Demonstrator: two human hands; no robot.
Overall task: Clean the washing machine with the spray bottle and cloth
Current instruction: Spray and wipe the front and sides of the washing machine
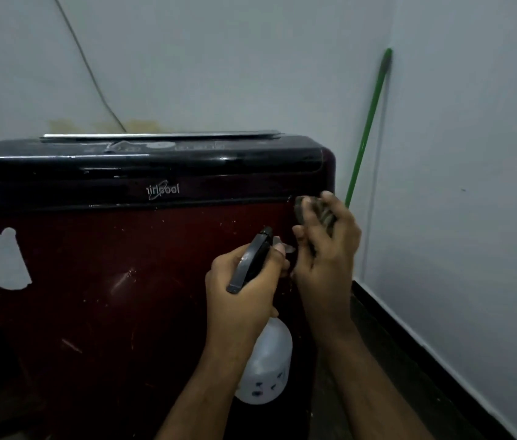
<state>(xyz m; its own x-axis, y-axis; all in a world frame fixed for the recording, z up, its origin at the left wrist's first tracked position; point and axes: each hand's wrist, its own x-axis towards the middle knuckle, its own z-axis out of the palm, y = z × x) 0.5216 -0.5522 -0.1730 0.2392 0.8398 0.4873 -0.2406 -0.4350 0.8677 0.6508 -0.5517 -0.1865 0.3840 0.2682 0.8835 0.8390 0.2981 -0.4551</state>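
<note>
Droplets are showing on the dark red front of the washing machine (107, 296) near its upper right corner. The left hand (244, 293) is gripping the spray bottle (266, 366) by its black trigger head, fingers curled round it. The right hand (327, 249) is clutching a bunched grey cloth (309, 214) against the panel. A green broomstick (368, 128) is leaning in the wall corner.

Left hand (244, 290) grips spray bottle (266, 363) by its neck; bottle body hangs below the grip, nozzle above it, facing washing machine (107, 281) front. Right hand (327, 246) just right of that grip, holding cloth (314, 214) vs machine's upper right corner. Stick (368, 128) leans on wall (473, 154), up and right of cloth grip, behind machine.
</note>
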